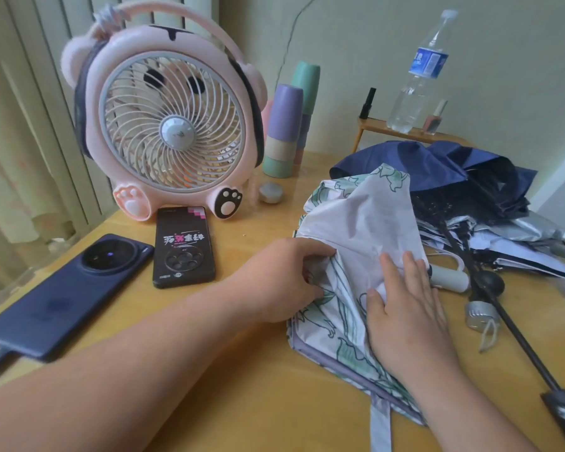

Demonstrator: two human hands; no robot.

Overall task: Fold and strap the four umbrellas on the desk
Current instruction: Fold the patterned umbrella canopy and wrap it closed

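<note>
**Head view.** A white fabric umbrella with a green leaf print (356,223) lies collapsed but loose on the yellow wooden desk (242,386), at about 4 o'clock from the frame's centre. The left hand (281,278) pinches a fold of the canopy at its 9 o'clock edge, fingers curled into the cloth. The right hand (405,308) lies flat on the canopy, fingers straight, pressing the panels down.

The cloth is judged thin, light, limp and somewhat slippery. It likely holds no crease unaided, so each pleat needs pinning while another is gathered. The ribs beneath are probably stiff yet slender and should not be bent sideways. The best hold appears to be the panel edges for pleating, then the grey fabric strap (380,429), which trails from the hem at 6 o'clock.

At 2 to 3 o'clock other umbrellas crowd close, and their ribs could snag the white cloth:
- a navy blue cloth canopy (421,158)
- a silver-lined canopy (516,231)
- a black metal shaft (516,333) running towards 5 o'clock

At 9 o'clock a black smartphone (183,246) and a dark blue smartphone (69,295) lie near, with a pink bear-shaped plastic fan (167,125) at 11 o'clock. Open desk lies at 7 o'clock, the likeliest room for rolling.
</note>
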